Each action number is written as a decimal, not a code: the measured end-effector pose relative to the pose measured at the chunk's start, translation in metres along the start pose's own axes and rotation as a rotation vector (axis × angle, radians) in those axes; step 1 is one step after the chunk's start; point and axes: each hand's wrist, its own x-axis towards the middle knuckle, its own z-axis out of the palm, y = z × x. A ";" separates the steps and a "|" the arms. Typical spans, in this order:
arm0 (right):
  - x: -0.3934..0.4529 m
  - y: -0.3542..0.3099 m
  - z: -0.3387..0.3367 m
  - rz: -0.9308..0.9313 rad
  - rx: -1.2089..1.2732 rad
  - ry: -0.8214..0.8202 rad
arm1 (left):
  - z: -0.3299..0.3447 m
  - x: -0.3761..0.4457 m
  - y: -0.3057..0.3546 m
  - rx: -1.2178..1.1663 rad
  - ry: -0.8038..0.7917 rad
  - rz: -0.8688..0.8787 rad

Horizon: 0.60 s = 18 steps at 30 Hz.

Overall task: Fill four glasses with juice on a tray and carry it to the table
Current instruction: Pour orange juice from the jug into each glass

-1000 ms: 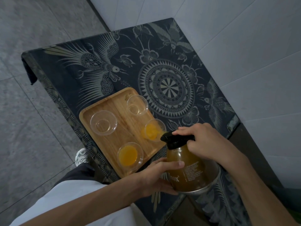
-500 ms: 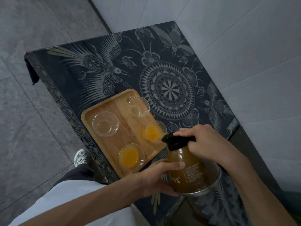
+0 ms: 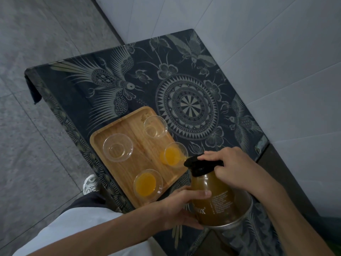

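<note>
- A rectangular wooden tray (image 3: 129, 172) with rounded corners and a raised rim lies near the counter's (image 3: 77, 84) front edge; its grain runs lengthwise.
- The counter is covered in a dark cloth printed with pale birds, flowers and a round medallion.
- Four clear, round glasses stand on the tray, apart from each other. The far left glass (image 3: 118, 147) and the far right glass (image 3: 155, 126) look empty.
- The near left glass (image 3: 148, 183) holds orange juice, and so does the near right glass (image 3: 175, 154).
- A rounded glass jug (image 3: 214, 198) of brownish-amber juice, with a black lid and a metal base band, is tilted, spout at the near right glass's rim.
- White print runs down the jug; only the letters "ox" can be read.
- The left hand (image 3: 181, 209) cups the jug's side, fingers wrapped around it.
- The right hand (image 3: 230, 169) lies over the lid and handle, fingers curled closed on it.
</note>
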 end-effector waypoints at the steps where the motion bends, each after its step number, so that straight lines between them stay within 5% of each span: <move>1: 0.000 0.000 0.000 -0.004 0.000 0.002 | 0.000 -0.001 0.001 0.000 0.001 0.001; 18: -0.034 0.000 -0.007 -0.178 0.129 0.298 | 0.007 -0.020 0.033 0.155 0.091 0.168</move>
